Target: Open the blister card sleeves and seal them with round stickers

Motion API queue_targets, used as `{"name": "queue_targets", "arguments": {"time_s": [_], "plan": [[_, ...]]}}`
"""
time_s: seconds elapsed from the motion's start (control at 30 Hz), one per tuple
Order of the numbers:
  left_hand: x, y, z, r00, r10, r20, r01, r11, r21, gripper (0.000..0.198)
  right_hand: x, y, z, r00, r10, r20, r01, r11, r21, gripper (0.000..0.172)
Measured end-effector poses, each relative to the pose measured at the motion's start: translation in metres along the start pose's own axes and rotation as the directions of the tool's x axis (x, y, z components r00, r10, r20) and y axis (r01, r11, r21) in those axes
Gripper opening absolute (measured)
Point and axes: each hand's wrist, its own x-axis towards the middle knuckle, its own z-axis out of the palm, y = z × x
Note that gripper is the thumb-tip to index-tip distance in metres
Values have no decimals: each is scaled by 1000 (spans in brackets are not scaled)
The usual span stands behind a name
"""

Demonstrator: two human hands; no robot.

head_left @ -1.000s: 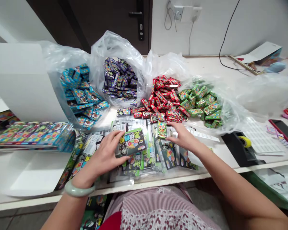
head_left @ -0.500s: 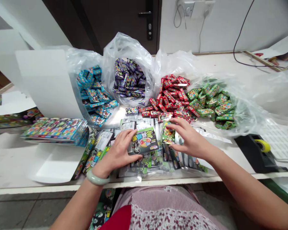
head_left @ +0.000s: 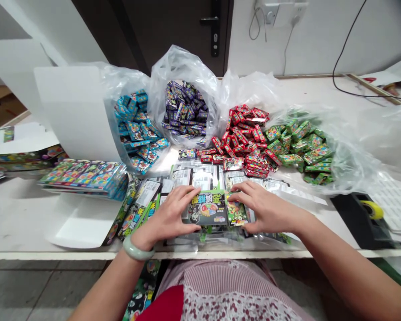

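My left hand [head_left: 169, 216], with a pale green bangle at the wrist, grips the left end of a black printed pouch [head_left: 207, 208] that lies on a heap of similar flat pouches [head_left: 190, 178] at the table's front edge. My right hand [head_left: 263, 208] holds a small green box [head_left: 235, 214] against the pouch's right end, fingers curled over it. Both hands are closed on what they hold.
Behind the heap stand clear plastic bags of small boxes: blue [head_left: 137, 129], purple [head_left: 183, 109], red [head_left: 242, 133], green [head_left: 297, 145]. A stack of flat colourful cartons [head_left: 83, 176] and white card sheets [head_left: 75, 111] lie left. A black tape dispenser [head_left: 367, 218] sits right.
My right hand has drawn the green box back from near the red pile toward me, up to the pouch's right end. My left hand has pulled the pouch slightly nearer. The view shifted left.
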Motion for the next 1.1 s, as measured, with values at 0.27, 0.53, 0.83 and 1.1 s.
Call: {"name": "queue_targets", "arguments": {"time_s": [0.27,0.53,0.83,1.1], "plan": [[-1,-2,-6,998,24,52,-23,999,-22,88,1,3,-2,999,-7,40,6,1000,31,60],[4,0,2,1000,-17,-8,17,997,-77,87,11,11,8,995,0,-99,15,988,153,66],[7,-2,10,995,-21,-99,17,999,-42,84,11,7,35,944,86,-320,-13,975,222,36],[12,-11,9,988,-67,-139,72,997,30,81,8,146,1,754,543,-370,-556,827,81,28]]}}
